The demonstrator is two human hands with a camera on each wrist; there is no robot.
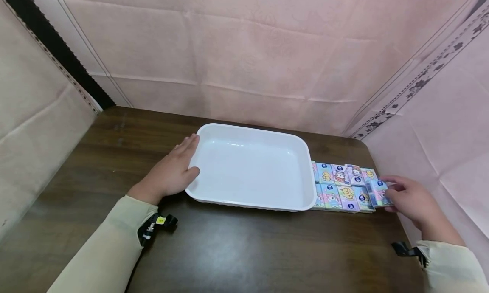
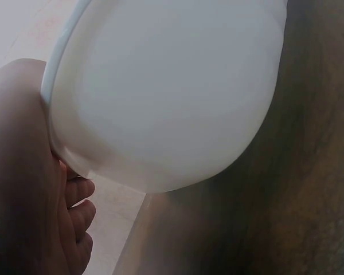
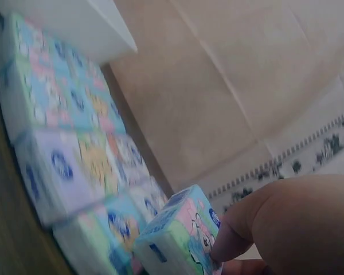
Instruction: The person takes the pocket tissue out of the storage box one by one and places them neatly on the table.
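A white rectangular tray (image 1: 252,167) lies on the table. My left hand (image 1: 168,174) rests against its left rim, fingers stretched along the edge and thumb touching the rim. The left wrist view shows the outer wall of the tray (image 2: 172,97) beside that hand (image 2: 23,172). At the far right, my right hand (image 1: 410,199) pinches a small cartoon-printed tissue pack (image 1: 378,193) between thumb and fingers. This pack (image 3: 180,235) is tilted at the right end of two rows of similar tissue packs (image 1: 338,174); the fingers behind it are mostly hidden.
The brown wooden table (image 1: 229,246) runs below and around the tray. Pale cloth (image 1: 244,51) hangs behind and at both sides. The tray's right edge covers part of the leftmost packs. Black straps with small devices sit on both wrists.
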